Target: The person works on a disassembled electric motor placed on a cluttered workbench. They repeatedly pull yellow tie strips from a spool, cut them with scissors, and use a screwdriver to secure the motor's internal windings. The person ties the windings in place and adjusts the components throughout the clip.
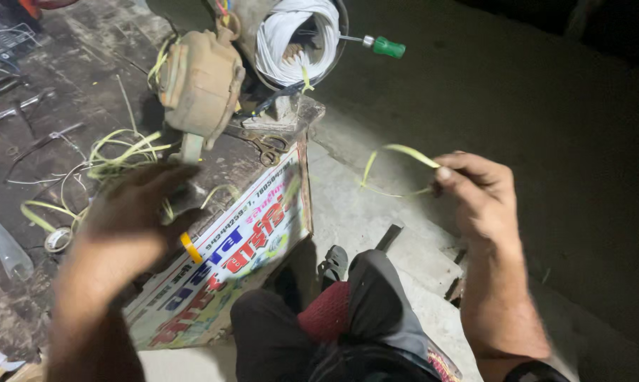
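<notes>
My right hand (479,194) is raised to the right, its fingers pinched on a thin yellow-green strip (397,152) that curls off to the left in the air. My left hand (132,212) hovers, blurred, over the low worktable's front edge, and a small yellow object (191,249) shows at its fingers. Just beyond it lies a tangle of yellow strips (114,159). A beige motor housing (200,85) stands behind that, beside a stator with white coil windings (295,39).
A green-handled screwdriver (383,47) sticks out past the windings. Scissors (266,148) lie near the table corner. A printed board (242,247) leans against the table front. A tape roll (58,239) and a clear plastic cup (9,251) rest at left. My knees fill the bottom.
</notes>
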